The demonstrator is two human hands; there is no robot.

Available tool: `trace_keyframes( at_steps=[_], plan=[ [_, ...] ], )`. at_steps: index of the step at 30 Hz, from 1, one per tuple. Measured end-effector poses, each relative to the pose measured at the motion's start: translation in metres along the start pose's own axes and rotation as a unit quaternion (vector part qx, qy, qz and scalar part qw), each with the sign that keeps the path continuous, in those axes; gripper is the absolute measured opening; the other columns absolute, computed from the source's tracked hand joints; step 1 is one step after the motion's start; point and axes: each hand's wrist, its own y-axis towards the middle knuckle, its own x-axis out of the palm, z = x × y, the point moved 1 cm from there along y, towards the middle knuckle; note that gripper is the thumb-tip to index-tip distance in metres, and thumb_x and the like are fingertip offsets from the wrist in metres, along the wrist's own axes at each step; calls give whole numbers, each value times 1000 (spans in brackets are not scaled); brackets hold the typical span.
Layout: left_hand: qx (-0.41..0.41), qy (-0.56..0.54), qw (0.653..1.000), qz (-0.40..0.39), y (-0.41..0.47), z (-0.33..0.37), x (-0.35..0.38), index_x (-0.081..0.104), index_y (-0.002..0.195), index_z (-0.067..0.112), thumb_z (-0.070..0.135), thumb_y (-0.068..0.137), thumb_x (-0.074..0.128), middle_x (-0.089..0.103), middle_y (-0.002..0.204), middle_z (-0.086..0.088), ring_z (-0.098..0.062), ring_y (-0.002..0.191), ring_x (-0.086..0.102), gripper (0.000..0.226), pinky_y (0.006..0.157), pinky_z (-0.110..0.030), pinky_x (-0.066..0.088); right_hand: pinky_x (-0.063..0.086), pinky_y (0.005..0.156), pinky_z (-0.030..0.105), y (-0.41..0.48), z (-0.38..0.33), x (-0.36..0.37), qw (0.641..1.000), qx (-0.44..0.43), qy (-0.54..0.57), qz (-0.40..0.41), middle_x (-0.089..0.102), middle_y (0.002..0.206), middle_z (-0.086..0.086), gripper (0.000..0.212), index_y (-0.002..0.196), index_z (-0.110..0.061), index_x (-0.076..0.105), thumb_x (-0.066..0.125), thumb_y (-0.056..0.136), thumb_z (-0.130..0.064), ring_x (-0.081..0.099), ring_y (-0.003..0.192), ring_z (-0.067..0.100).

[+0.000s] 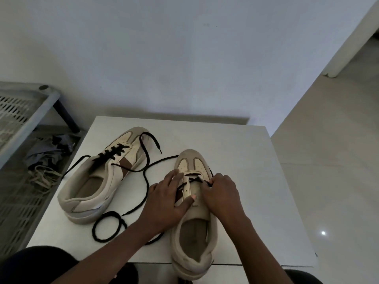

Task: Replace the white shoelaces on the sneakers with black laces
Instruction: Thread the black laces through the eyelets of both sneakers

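Now your right hand (220, 190) pinches the black lace (207, 182) at the near right sneaker (194, 201), likely to thread an eyelet, while your left hand (166, 196) lies flat, fingers spread, steadying it; the other sneaker (98, 181) rests far left on the table (256, 181), partly laced

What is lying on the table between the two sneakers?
In the head view, loose black lace lies on the white table between the left sneaker and the right sneaker. The left hand also rests partly there.
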Motion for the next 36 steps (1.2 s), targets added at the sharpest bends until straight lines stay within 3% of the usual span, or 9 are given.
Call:
trace_keyframes(
  at_steps=[4, 9, 13, 18, 23, 25, 28, 33, 36],
  plan=[
    [-10, -40, 999, -29, 6, 3, -7, 34, 145, 22, 73, 62, 35, 24, 153, 11, -8, 132, 39, 97, 107, -31, 34, 39, 59, 25, 16, 11, -1, 999, -4, -1, -32, 59, 78, 2, 44, 76, -13, 60, 51, 91, -53, 54, 69, 13],
    [-14, -155, 986, -64, 19, -6, -20, 51, 127, 29, 55, 56, 49, 46, 137, 15, -2, 120, 49, 76, 98, -19, 42, 33, 49, 22, 29, 27, 4, 999, 10, 35, -23, 51, 57, 0, 51, 56, -12, 52, 51, 96, -44, 47, 52, 10],
    [10, -209, 975, -77, 24, -18, -29, 54, 115, 36, 43, 60, 56, 57, 128, 15, 3, 116, 54, 55, 101, -21, 45, 39, 69, 25, 35, 30, 12, 991, 14, 130, 40, 59, 97, -4, 12, 92, -22, 61, 63, 88, -34, 56, 85, 11],
    [40, -241, 965, -92, 29, -27, -35, 61, 115, 26, 30, 64, 62, 59, 128, 14, -4, 121, 54, 51, 105, -32, 44, 44, 81, 25, 44, 27, 9, 968, 35, 240, 67, 52, 118, 4, 22, 117, -19, 56, 55, 95, -19, 56, 89, 9],
    [57, -231, 965, -109, 31, -26, -38, 57, 124, 21, 30, 66, 63, 60, 125, 11, -5, 121, 54, 59, 105, -31, 43, 47, 82, 26, 50, 30, 17, 965, 64, 250, 49, 59, 111, 3, 24, 120, -14, 56, 51, 97, -19, 56, 97, 13],
    [66, -223, 967, -105, 30, -25, -37, 55, 125, 24, 28, 66, 61, 57, 127, 10, -5, 122, 52, 59, 105, -32, 43, 48, 74, 25, 53, 35, 18, 934, 124, 335, 24, 64, 101, 2, 21, 114, -14, 59, 56, 95, -19, 58, 86, 11],
    [68, -216, 969, -100, 32, -26, -36, 51, 124, 29, 30, 66, 58, 53, 131, 7, -7, 125, 50, 58, 106, -37, 43, 55, 85, 37, 58, 41, 15, 858, 183, 479, -16, 68, 95, 12, 21, 104, -9, 63, 60, 87, 3, 64, 87, 21],
    [60, -213, 971, -93, 34, -26, -37, 51, 120, 39, 33, 68, 54, 53, 132, 3, -6, 124, 50, 53, 106, -37, 43, 54, 76, 28, 55, 38, 14, 851, 161, 499, 34, 65, 87, 9, 29, 85, -10, 63, 55, 82, 17, 63, 87, 22],
    [59, -204, 972, -100, 33, -27, -36, 47, 120, 40, 35, 67, 53, 53, 131, 5, -7, 125, 49, 53, 105, -39, 43, 53, 74, 28, 53, 26, -2, 710, 142, 688, 53, 60, 81, 11, 22, 86, -6, 57, 54, 85, 16, 60, 78, 22]
  ],
)
